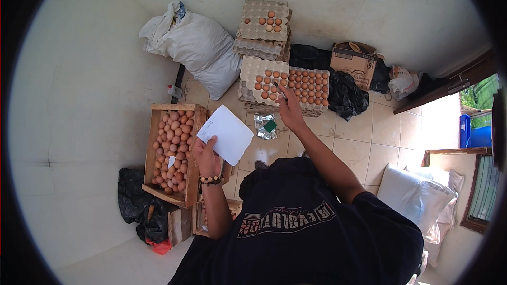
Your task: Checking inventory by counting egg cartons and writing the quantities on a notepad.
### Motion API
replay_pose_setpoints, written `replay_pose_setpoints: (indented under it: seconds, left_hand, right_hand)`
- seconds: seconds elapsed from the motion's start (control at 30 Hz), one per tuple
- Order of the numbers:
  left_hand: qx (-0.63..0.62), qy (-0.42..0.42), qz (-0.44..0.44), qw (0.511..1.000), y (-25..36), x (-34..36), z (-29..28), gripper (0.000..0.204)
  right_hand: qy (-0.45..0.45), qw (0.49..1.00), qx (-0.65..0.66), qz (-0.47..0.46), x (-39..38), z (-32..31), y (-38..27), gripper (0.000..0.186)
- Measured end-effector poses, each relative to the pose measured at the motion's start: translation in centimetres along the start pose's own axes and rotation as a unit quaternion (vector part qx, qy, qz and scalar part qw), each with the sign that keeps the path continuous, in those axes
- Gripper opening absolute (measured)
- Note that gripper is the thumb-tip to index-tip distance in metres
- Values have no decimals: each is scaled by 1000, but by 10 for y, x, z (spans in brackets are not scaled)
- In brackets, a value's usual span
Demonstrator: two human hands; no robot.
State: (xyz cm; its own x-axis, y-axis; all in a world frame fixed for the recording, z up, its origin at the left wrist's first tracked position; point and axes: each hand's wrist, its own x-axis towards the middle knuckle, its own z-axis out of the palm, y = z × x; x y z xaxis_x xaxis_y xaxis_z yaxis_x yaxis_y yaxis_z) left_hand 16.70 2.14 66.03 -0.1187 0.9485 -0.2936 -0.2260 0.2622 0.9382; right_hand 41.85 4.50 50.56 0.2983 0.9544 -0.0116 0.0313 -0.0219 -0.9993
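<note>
My left hand is closed on the edge of a white sheet of paper with a little handwriting near one side, thumb on top. Close beside that hand stands a wooden crate heaped with brown eggs. My right hand reaches forward with a dark pen between its fingers. The pen is over the near edge of a grey egg tray, which is partly filled with brown eggs. To its right, a fuller egg tray tops another stack.
Behind stands a taller stack of egg trays. A white sack leans at the back left; a cardboard box and black plastic bags lie at the back right. A silver packet is on the tiled floor. White sacks lie right.
</note>
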Motion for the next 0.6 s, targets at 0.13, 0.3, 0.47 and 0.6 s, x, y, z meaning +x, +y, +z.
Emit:
replay_pose_setpoints:
  seconds: [0.13,0.3,0.47,0.6]
  left_hand:
    - [9,-8,-3,1000,0,1,3,27]
    - [9,1,-2,1000,0,-1,-1,28]
    - [0,-2,-11,1000,1,-2,4,30]
    - [-1,-8,-11,1000,1,-2,5,32]
  right_hand:
    - [4,999,-12,30,-3,-1,10,37]
    - [-11,999,-3,37,-8,1,-12,37]
    - [-32,999,-2,10,-17,0,-7,36]
    - [-88,996,-22,14,-19,4,5,37]
